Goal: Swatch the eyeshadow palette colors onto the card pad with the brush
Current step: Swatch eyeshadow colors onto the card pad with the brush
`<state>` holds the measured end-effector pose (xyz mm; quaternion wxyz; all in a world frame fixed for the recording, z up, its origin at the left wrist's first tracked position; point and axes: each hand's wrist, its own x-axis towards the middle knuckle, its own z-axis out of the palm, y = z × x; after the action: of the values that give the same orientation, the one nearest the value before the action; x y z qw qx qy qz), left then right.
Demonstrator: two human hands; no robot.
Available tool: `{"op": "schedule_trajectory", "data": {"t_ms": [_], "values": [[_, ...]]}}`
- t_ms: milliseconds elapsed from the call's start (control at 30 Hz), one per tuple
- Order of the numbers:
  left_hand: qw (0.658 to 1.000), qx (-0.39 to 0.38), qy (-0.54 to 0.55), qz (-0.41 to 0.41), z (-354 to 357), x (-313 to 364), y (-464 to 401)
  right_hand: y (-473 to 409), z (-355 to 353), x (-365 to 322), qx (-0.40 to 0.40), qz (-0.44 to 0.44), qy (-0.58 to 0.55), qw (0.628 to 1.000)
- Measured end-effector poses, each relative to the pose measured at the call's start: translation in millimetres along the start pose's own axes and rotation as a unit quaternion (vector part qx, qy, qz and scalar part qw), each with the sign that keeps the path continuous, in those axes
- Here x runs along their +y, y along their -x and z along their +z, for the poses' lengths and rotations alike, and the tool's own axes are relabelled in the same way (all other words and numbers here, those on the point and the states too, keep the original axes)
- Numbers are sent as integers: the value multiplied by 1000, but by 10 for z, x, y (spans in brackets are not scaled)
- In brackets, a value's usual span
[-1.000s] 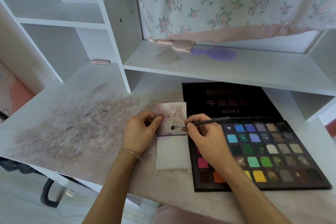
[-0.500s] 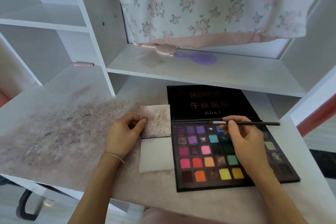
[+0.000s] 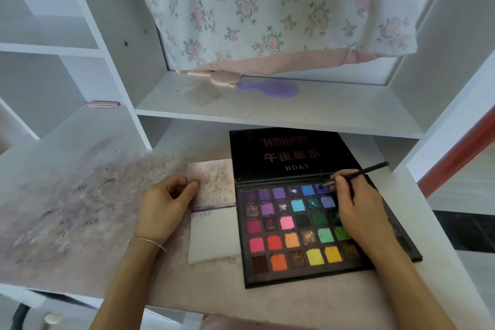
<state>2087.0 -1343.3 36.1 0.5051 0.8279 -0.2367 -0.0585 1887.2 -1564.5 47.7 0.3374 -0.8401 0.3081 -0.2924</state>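
White shelving rises over the desk [image 3: 80, 195], whose top is smeared with grey and purple powder stains. Up behind, a floral curtain [image 3: 267, 8] with a pink hem hangs down to a shelf [image 3: 334, 112], where a purple comb [image 3: 270, 88] lies beside a pink handle [image 3: 214, 76]. A small pink clip [image 3: 101, 104] sits in the left cubby.

On the desk, the palette [image 3: 284, 225] lies open, its black lid folded back flat and printed with "MIDNIGHT" and "HDKT". Rows of colour pans run from purples and blues at the far edge to reds, oranges and yellows at the near edge.

Just left of the palette, touching its edge, lies the pad [image 3: 214, 236]. Its top card is flipped up and speckled with colour, while the lower sheet is mostly blank with a few purple strokes along its top edge.

The left hand [image 3: 163, 209], a thin bracelet at its wrist, has its fingers curled and its thumb pressed onto the left edge of the flipped card, pinning it down.

The right hand [image 3: 359, 206] pinches the brush [image 3: 356, 173] near its bristle end, handle pointing up and to the right. The tip rests in a blue pan in the palette's far row.
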Motion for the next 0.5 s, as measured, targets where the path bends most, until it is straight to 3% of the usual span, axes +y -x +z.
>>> {"op": "schedule_trajectory", "data": {"t_ms": [500], "values": [[1000,1,5,3,-2,-20,-4,-8,10,35,-5,-5,8,1000]]}}
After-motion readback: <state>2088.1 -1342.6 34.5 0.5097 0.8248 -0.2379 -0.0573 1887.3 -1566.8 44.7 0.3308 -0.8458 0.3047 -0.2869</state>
